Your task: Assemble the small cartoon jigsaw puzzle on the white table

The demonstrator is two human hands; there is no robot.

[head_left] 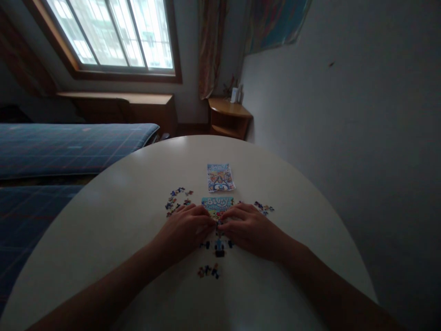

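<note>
My left hand (191, 225) and my right hand (246, 227) meet at the middle of the white table, fingertips almost touching. Between them, both pinch a small jigsaw puzzle piece (218, 222), partly hidden by the fingers. Just below lies a small joined group of puzzle pieces (219, 247) with light blue and black on it. Behind my hands is a printed card (217, 202) reading "Bluey", its lower part covered by my fingers. Farther back lies a colourful printed packet (220, 177) with a blue cartoon face.
Loose puzzle pieces (179, 197) lie in a curve left of the card, with more pieces (264, 208) to the right. Another cluster (208, 271) is nearer me. The round table (138, 207) stands between a plaid-covered bed (69, 147) and a wall (344, 138).
</note>
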